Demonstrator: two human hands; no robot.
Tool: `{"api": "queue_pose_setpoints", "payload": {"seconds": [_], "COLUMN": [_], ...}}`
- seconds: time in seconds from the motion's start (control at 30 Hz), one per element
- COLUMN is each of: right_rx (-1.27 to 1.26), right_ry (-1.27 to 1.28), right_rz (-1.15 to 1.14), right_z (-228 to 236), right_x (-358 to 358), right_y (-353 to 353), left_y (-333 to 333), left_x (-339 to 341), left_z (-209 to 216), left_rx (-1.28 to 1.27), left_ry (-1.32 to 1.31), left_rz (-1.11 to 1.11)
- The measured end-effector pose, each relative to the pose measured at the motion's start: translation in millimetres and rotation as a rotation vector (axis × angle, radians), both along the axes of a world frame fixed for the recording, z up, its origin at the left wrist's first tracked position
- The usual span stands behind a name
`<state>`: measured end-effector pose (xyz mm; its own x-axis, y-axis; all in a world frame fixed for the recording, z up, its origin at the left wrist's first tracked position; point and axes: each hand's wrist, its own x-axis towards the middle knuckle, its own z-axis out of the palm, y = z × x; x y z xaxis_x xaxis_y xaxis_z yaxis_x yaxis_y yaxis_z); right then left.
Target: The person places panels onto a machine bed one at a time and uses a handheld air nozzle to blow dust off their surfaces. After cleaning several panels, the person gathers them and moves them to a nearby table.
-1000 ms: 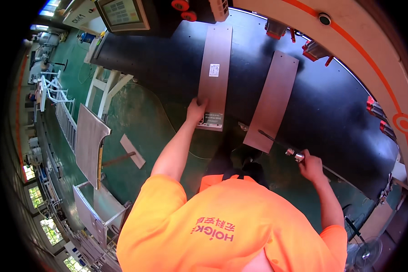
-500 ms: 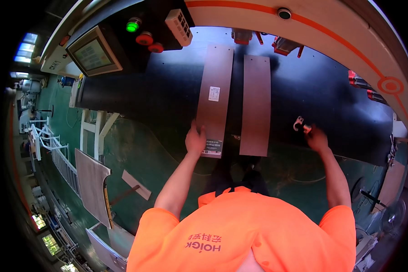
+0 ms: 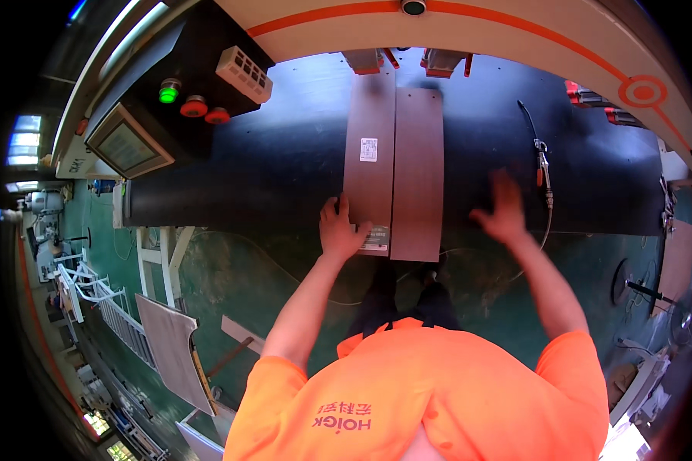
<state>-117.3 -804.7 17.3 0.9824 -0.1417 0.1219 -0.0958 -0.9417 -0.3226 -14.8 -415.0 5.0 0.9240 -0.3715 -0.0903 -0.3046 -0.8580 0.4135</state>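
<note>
Two long brown panels lie side by side on the black table, their long edges almost touching. The left panel point(image 3: 370, 180) carries a white label and a darker label near its front end. The right panel point(image 3: 418, 177) is plain, with small holes at its far end. My left hand point(image 3: 341, 230) rests with spread fingers over the left panel's left edge near the front. To the right of both panels, my right hand point(image 3: 507, 207) is slightly blurred, fingers apart and holding nothing. Beyond it an air gun point(image 3: 542, 163) with a hose lies on the table.
The black table point(image 3: 284, 173) spans the width. Above its far side is a white machine beam point(image 3: 500, 29) with red-tipped clamps point(image 3: 444, 63). At the left back stands a control box with a screen point(image 3: 127, 144), a green-lit button point(image 3: 169, 92) and red buttons.
The right panel now lies close against the left one, the gap between them nearly gone. My right hand has let go of a small metal tool and moved left, nearer the panels.
</note>
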Motion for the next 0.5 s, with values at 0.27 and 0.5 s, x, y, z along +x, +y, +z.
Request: {"api": "queue_pose_setpoints", "payload": {"seconds": [0.27,0.5], "right_rx": [0.062,-0.037], "right_ry": [0.45,0.406], "right_rz": [0.124,0.046], "right_z": [16.9,-2.1], "right_x": [-30.0,22.5], "right_y": [134.5,86.1], "left_y": [-14.1,-56.4], "left_x": [3.0,42.0], "left_z": [4.3,-2.0], "left_rx": [0.255,0.183], "left_ry": [0.003,-0.039], "left_rz": [-0.577,-0.584]}}
